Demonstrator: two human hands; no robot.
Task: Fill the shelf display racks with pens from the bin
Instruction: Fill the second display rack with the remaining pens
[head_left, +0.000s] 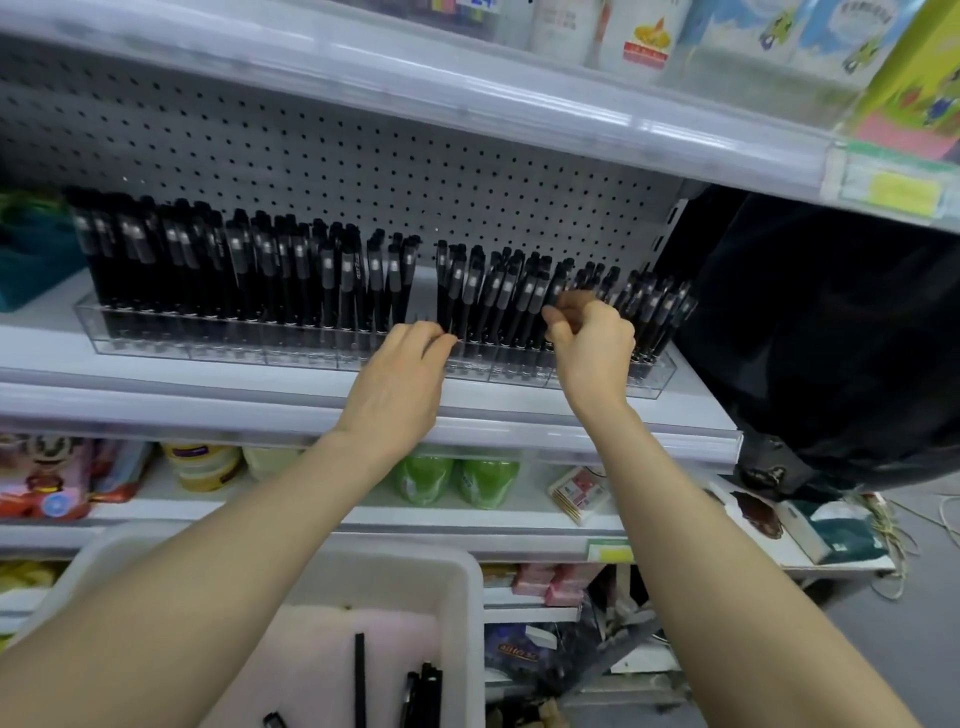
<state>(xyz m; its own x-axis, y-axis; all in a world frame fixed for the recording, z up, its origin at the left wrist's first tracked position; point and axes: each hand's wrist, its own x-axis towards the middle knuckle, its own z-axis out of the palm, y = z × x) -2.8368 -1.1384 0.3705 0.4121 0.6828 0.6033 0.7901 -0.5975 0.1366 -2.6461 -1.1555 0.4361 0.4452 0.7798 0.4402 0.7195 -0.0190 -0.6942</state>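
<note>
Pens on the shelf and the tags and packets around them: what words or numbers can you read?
No text here reads clearly.
On the pens: white print on the barrels, too blurred.
On the yellow price tag, upper shelf edge: too blurred.
On the dark packet low down: orange letters, too blurred.

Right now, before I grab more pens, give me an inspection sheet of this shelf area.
Surface: white shelf, carrying clear display racks.
Job's things: black pens stand in the racks, one gap mid-row; white bin below holds a few loose pens.
Clutter: green pouches, packets on lower shelves.
Grippers: left hand fingertips at the gap's edge, grip unclear; right hand pinches a pen.
Cables: thin cords looped on floor, right.
Surroundings: pegboard back, dark bag right.
</note>
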